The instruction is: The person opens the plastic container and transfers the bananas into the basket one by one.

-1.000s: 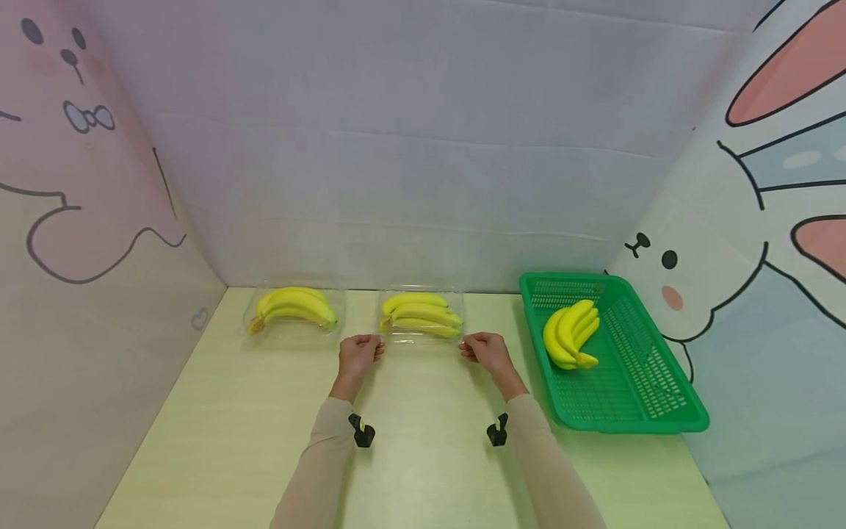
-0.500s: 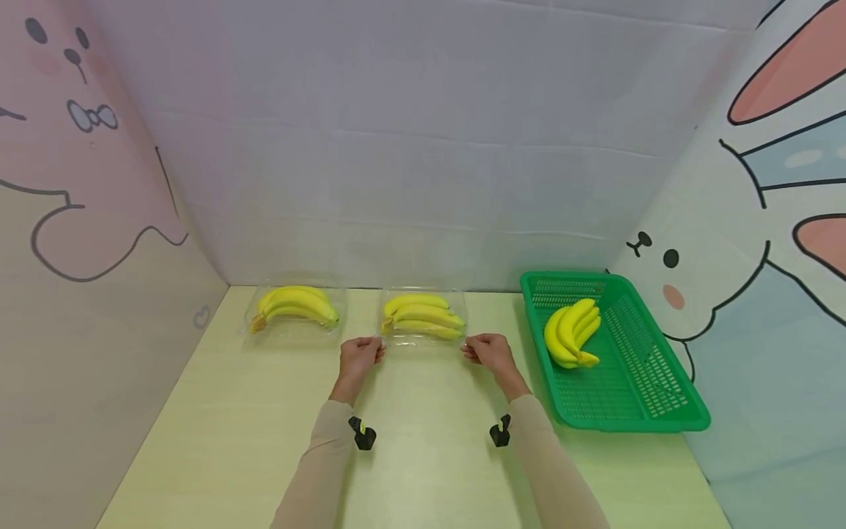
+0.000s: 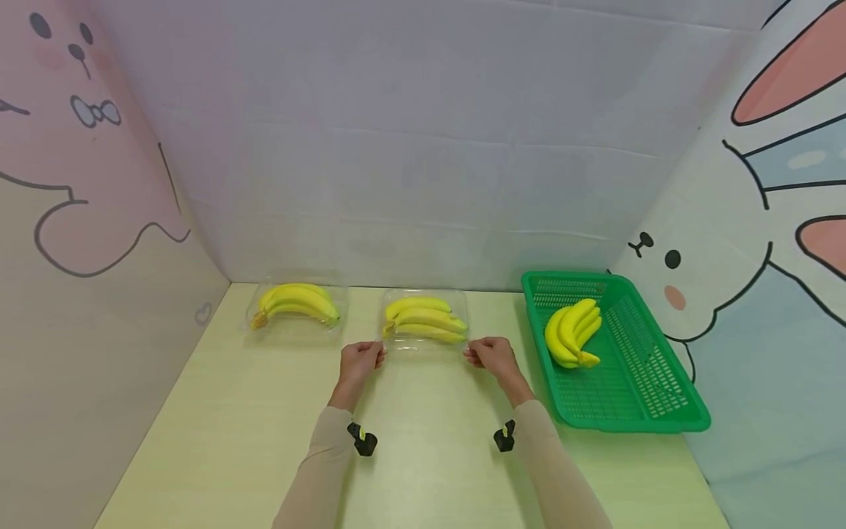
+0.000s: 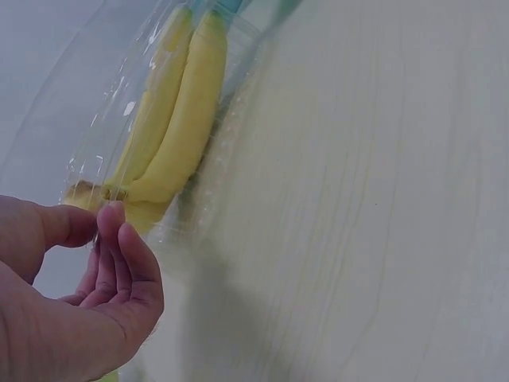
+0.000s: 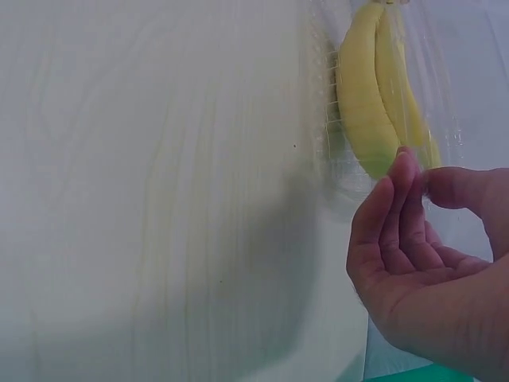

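Observation:
A clear plastic clamshell box (image 3: 423,347) with a bunch of bananas (image 3: 426,317) in it sits at the middle of the table's back part. My left hand (image 3: 360,361) pinches its front left corner between thumb and fingertips. At the front right corner, my right hand (image 3: 493,355) pinches the plastic in the same way. Both wrist views show the bananas (image 4: 187,119) through the shiny plastic (image 5: 445,103), close beyond the fingertips. A second clear box (image 3: 297,336), also with bananas (image 3: 295,300) in it, lies to the left, apart from both hands.
On the right stands a green plastic basket (image 3: 634,397) holding another bunch of bananas (image 3: 572,333). A white curtain-like wall (image 3: 423,184) rises right behind the boxes. Printed side walls (image 3: 780,353) bound the pale wooden table (image 3: 423,470).
Both hands and the middle box have shifted slightly toward me, the pinch on its corners kept. The basket and the left box stay where they were.

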The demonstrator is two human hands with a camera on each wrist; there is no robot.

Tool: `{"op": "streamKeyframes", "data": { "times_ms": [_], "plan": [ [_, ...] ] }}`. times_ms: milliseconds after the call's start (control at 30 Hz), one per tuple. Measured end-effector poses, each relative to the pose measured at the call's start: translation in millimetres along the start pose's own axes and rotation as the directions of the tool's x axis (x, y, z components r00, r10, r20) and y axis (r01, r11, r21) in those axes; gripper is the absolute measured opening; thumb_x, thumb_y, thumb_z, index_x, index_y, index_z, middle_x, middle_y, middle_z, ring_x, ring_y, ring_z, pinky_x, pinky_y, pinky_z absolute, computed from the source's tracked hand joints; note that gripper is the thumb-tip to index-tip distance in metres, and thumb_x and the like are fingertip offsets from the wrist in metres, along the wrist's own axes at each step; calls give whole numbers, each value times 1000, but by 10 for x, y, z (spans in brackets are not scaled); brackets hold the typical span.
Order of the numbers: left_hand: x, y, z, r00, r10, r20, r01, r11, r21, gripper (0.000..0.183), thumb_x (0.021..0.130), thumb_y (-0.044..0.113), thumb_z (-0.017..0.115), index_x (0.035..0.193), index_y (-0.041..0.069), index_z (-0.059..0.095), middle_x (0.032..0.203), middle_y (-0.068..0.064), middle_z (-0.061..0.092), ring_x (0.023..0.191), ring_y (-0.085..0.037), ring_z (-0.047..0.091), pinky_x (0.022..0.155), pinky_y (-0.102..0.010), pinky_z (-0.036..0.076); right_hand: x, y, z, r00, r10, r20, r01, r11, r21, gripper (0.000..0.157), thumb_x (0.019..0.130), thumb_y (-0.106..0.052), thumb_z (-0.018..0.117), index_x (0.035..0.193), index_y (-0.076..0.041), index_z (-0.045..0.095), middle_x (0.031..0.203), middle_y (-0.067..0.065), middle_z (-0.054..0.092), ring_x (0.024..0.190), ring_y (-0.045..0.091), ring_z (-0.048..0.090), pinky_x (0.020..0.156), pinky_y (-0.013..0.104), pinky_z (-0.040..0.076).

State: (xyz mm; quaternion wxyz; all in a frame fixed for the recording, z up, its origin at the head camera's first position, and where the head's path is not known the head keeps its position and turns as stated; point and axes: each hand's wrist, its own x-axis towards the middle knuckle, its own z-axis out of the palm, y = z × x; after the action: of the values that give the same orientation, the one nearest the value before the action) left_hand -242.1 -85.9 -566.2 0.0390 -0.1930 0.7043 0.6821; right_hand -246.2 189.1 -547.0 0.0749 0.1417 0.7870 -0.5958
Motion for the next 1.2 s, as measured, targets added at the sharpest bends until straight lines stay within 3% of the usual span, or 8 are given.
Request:
{"op": "streamKeyframes", "data": {
  "times_ms": [667,1200],
  "plan": [
    [-193,-71,3,1000,5,7,-5,1000,23,24,99,9,63,109,-12,68,89,-13,73,71,-9,62,64,-19,56,-178,122,-79,1000,-5,9,5,1000,0,27,101,-11,63,111,13,70,87,11,75,71,12,68,69,24,60],
    [-307,-147,-6,1000,13,21,-13,1000,-19,24,99,8,63,111,-13,67,86,-10,73,72,-10,64,63,-20,55,-305,168,-99,1000,-4,-5,4,999,-40,25,101,-11,62,109,11,71,84,9,74,70,11,66,69,25,60]
  ]
}}
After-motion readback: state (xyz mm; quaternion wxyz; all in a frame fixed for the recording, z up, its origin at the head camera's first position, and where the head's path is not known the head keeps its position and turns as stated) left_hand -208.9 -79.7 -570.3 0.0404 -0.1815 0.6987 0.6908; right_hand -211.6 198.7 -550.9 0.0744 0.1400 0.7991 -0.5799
